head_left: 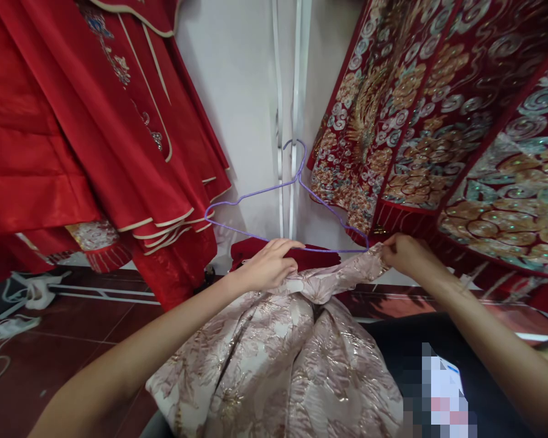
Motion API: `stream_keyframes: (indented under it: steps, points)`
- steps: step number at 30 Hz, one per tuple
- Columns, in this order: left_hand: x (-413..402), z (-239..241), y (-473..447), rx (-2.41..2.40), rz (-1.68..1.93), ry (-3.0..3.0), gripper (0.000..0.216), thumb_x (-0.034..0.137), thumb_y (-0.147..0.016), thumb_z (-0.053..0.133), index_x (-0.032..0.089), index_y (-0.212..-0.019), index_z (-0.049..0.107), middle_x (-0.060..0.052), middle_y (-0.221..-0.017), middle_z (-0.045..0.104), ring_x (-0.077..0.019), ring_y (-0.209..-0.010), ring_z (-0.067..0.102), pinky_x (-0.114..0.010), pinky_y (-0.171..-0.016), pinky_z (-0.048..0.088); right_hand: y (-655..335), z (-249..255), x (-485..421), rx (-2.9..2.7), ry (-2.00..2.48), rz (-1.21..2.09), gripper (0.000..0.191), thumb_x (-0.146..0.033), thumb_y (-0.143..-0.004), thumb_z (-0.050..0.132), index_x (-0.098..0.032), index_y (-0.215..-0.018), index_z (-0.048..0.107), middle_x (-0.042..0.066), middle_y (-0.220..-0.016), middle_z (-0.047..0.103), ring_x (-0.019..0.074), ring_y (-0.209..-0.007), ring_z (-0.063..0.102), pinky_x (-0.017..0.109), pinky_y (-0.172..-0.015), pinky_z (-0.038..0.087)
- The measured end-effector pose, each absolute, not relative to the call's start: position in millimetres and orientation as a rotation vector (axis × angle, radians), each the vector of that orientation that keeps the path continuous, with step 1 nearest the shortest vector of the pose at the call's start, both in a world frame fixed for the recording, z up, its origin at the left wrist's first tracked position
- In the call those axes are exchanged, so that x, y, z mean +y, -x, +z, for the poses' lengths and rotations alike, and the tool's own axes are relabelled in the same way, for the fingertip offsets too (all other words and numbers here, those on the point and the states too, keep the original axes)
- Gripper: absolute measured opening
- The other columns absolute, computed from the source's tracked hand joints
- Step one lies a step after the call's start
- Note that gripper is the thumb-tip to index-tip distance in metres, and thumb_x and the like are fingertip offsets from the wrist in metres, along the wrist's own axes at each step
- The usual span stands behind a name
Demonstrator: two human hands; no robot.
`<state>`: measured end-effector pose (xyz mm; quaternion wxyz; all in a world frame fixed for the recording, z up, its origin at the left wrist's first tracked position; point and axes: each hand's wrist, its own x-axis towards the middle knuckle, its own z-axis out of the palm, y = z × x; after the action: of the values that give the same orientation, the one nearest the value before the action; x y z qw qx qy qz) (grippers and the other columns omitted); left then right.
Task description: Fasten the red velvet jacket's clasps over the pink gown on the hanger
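Note:
A pale pink brocade dress with shiny gold patterns spreads over the lower middle. Above its gathered top edge stands a purple wire clothes hanger, hook upward. My left hand is closed at the hanger's lower bar, its fingers curled over the bar and against the dress top; exactly how the fabric sits under the palm is hidden. Near the hanger's right corner, my right hand pinches the end of the dress's top band, drawing it out to the right. The band runs just below the hanger bar.
Red satin garments hang at the left, and red embroidered, sequined ones at the right. White poles stand against the wall between them. White cables and a rack base lie on the floor. A blurred-out patch covers something pale.

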<state>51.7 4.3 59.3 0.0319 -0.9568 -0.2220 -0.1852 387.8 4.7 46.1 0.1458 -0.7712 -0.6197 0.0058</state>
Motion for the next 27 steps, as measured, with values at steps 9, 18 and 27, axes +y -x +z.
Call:
stream_keyframes:
  steps: [9,18,27]
  points:
    - [5,58,-44,-0.701,-0.600,2.929,0.022,0.020,-0.091,0.045,0.018,-0.088,0.067,-0.009,-0.130,0.052,-0.0238,-0.122,0.045,-0.042,-0.103,0.037,-386,50,-5,-1.764,2.218,-0.006,0.009,-0.020,-0.082,0.048,-0.017,-0.088,0.055,0.017,-0.096,0.071,0.0334,-0.096,0.066,0.033,-0.074,0.043]
    - [5,56,-41,-0.718,-0.662,2.965,0.021,0.017,-0.090,0.046,0.019,-0.084,0.066,-0.006,-0.130,0.052,-0.0218,-0.121,0.045,-0.041,-0.104,0.036,-376,62,-23,-1.835,2.250,0.081,0.005,-0.022,-0.087,0.045,-0.021,-0.090,0.048,0.012,-0.093,0.071,0.0305,-0.090,0.067,0.032,-0.070,0.041]
    - [6,56,-41,-0.727,-0.670,2.995,0.021,0.018,-0.091,0.046,0.020,-0.084,0.066,-0.006,-0.129,0.052,-0.0218,-0.121,0.045,-0.042,-0.104,0.036,-369,73,-34,-1.816,2.221,0.000,0.007,-0.022,-0.087,0.046,-0.020,-0.093,0.049,0.011,-0.091,0.071,0.0291,-0.086,0.067,0.031,-0.068,0.041]
